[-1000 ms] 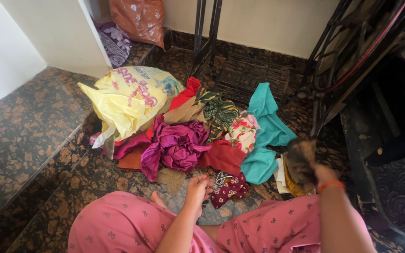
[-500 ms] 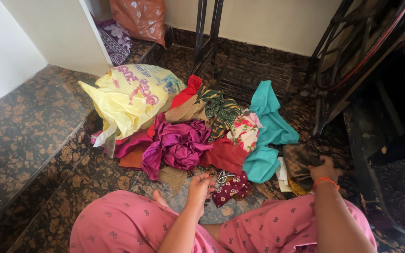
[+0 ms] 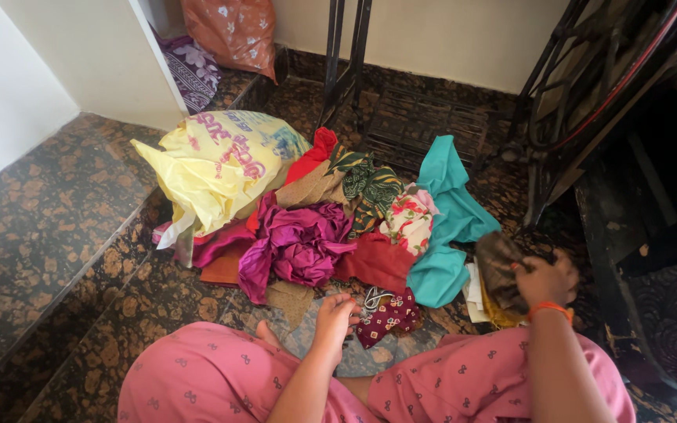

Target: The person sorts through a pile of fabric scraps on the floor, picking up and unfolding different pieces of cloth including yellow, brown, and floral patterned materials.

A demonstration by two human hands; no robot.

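Note:
I sit on the floor in pink patterned trousers, facing a heap of cloth scraps. My right hand (image 3: 546,280), with an orange band at the wrist, grips a dark brown piece of cloth (image 3: 499,266) just right of the teal cloth (image 3: 448,219). My left hand (image 3: 334,313) rests low by my knee, fingers curled, touching the floor beside a pair of scissors (image 3: 370,298) that lies on a maroon printed scrap (image 3: 389,315). Magenta satin cloth (image 3: 295,243), a floral scrap (image 3: 407,221) and a green striped scrap (image 3: 366,186) fill the heap's middle.
A yellow plastic bag (image 3: 213,164) lies at the heap's left. A black iron sewing-machine stand (image 3: 581,86) rises at right, its treadle (image 3: 425,125) behind the heap. An orange bag (image 3: 233,31) and purple bag (image 3: 190,70) sit by the wall. A step edge runs along the left.
My right hand lowered the dark brown cloth to the floor beside the teal cloth, then lifted it slightly again, still gripping it. My left hand stayed by the scissors.

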